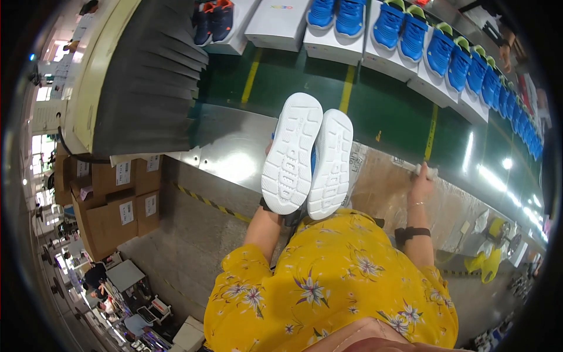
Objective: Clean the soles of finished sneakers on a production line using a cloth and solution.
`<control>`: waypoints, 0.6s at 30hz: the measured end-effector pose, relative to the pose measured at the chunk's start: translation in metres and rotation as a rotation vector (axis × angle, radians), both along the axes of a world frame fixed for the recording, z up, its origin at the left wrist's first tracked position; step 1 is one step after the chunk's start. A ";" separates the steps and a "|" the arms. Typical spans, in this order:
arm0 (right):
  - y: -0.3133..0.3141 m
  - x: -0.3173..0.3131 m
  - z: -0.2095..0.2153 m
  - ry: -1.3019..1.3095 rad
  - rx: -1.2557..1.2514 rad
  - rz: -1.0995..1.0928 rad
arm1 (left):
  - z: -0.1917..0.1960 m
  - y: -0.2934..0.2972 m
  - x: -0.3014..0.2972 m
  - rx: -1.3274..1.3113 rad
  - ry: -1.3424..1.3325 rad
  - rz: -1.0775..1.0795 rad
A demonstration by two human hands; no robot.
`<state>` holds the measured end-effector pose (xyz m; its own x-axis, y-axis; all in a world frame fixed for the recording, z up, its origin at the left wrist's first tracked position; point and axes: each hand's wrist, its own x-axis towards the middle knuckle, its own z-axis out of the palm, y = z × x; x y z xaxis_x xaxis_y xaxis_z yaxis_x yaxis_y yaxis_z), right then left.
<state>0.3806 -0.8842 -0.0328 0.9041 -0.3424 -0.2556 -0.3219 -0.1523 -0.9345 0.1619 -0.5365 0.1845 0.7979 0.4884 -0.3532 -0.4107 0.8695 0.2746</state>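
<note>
While two white-soled shoes stand sole-up side by side at the near edge of the steel bench, the left hand grips them from below, mostly hidden behind the soles, a strip of blue upper showing between them; the right hand lies on the clear plastic sheet further along the same edge, its fingers closed on a small white scrap; across the green conveyor belt runs a row of white shoe boxes, each topped by a pair, one dark navy pair with orange and at least seven blue pairs curving off to the far right; the belt between that row and the bench lies open, crossed by three yellow lines; at least six brown cartons are stacked below the bench's left end; the soles are moulded rubber with grooved blocks, the bench is smooth and glaring, and the sheet is crinkled.
</note>
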 end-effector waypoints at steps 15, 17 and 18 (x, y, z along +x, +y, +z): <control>0.188 -0.072 0.114 -0.054 -0.042 0.975 | -0.087 -0.044 -0.003 -0.255 -0.011 -0.256; 0.178 -0.079 0.112 -0.047 -0.019 0.964 | -0.079 -0.048 0.012 -0.239 0.035 -0.233; 0.171 -0.086 0.119 -0.162 -0.060 1.088 | -0.077 -0.049 0.016 -0.215 0.081 -0.207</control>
<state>0.2945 -0.7133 0.0861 0.7513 0.6496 -0.1162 0.1376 -0.3265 -0.9351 0.1774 -0.5858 0.1071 0.8377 0.2261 -0.4972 -0.2035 0.9739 0.1002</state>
